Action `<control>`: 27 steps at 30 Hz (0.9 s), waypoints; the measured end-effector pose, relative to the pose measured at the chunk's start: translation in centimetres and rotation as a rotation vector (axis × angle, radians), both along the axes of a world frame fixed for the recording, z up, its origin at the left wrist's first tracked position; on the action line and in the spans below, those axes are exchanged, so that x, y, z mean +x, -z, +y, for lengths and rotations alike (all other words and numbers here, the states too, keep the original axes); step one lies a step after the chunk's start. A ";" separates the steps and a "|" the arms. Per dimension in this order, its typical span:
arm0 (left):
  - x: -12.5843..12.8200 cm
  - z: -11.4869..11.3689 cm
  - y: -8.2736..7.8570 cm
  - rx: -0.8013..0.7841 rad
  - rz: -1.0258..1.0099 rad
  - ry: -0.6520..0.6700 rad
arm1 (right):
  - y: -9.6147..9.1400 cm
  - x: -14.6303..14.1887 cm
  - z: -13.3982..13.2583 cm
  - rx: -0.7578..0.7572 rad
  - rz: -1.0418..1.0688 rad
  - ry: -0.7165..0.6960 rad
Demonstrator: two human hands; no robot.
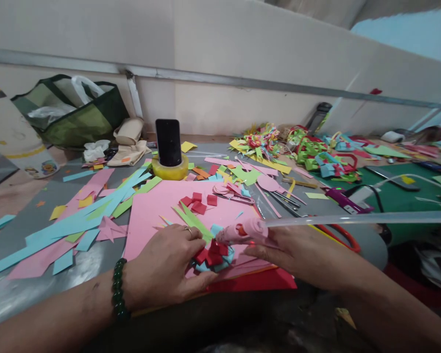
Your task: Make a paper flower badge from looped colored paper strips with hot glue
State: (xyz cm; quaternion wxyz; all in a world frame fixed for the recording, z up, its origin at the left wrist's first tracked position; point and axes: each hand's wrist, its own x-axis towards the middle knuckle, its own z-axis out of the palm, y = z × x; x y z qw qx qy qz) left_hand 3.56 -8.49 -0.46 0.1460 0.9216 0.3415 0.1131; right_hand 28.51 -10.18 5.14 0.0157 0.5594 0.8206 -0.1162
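My left hand [172,260], with a ring and a green bead bracelet, pinches a small paper craft [215,254] of red and light blue folded pieces. A green paper strip [196,220] lies beside its fingers. In my right hand [297,252] is a pink hot glue gun [242,230], its tip touching or just over the red pieces. From its back a long clear glue stick [352,218] runs off to the right. Beneath both hands are pink paper sheets [150,206] with a red sheet [257,283] under them. Several loose red paper squares [198,203] lie just beyond.
A phone [168,142] leans upright on a yellow tape roll [170,169]. Cut paper strips [91,215] cover the left side. Tweezers [235,197], orange-handled scissors [343,235] and a purple lighter-like tool [347,201] lie rightward. Paper crafts [312,152] and a green bag [80,115] stand behind.
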 end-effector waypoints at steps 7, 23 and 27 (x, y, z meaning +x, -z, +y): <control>0.0 -0.1 0.0 0.005 -0.008 -0.003 | 0.0 -0.4 0.5 -0.071 0.002 -0.003; 0.1 -0.1 0.0 -0.001 -0.004 0.009 | -0.3 -0.3 0.2 -0.072 0.043 -0.040; 0.0 -0.1 0.1 0.007 -0.014 -0.003 | -0.3 -0.5 -0.1 -0.051 0.040 -0.052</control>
